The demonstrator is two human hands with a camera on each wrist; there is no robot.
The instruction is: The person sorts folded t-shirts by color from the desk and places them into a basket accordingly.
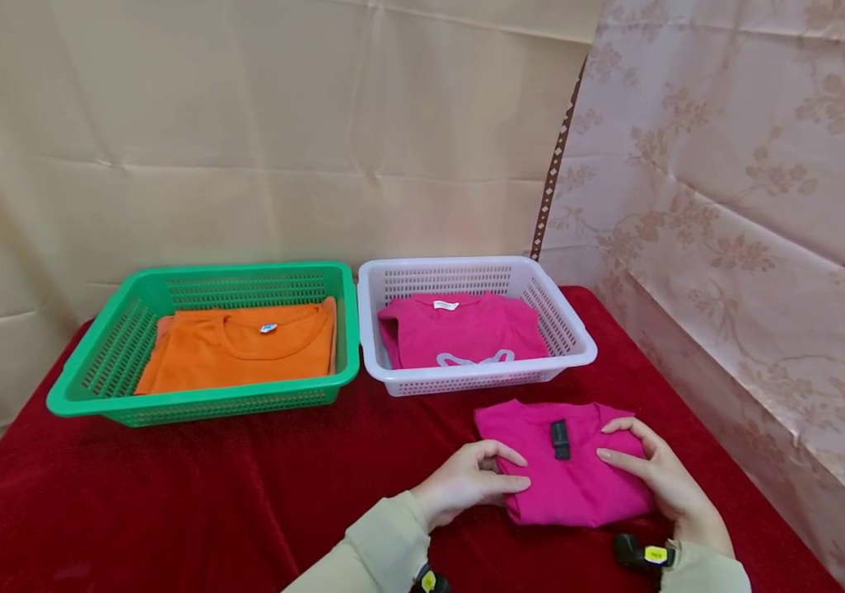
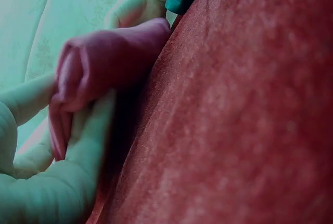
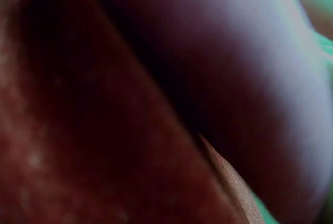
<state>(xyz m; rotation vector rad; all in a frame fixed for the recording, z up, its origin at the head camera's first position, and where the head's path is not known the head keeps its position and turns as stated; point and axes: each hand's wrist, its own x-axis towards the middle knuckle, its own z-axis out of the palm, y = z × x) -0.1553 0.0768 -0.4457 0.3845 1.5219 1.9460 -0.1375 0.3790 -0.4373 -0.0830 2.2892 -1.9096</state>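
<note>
A folded magenta shirt (image 1: 567,490) with a black neck label (image 1: 559,440) lies at the front right of the table. My left hand (image 1: 467,478) grips its left edge, thumb on top and other fingers partly hidden beneath. At the opposite edge my right hand (image 1: 667,478) holds the shirt, with thumb and forefinger on the upper face and the remaining fingers out of sight. In the left wrist view, the layered fold of the shirt (image 2: 119,52) sits between the thumb and fingers of the left hand (image 2: 62,187). The right wrist view is dark and blurred.
Behind the shirt stands a white basket (image 1: 492,376) holding a folded pink shirt (image 1: 467,328). Beside it on the left, a green basket (image 1: 245,403) contains a folded orange shirt (image 1: 237,366). Red cloth (image 1: 170,502) covers the table; curtains (image 1: 245,123) hang behind and at the right.
</note>
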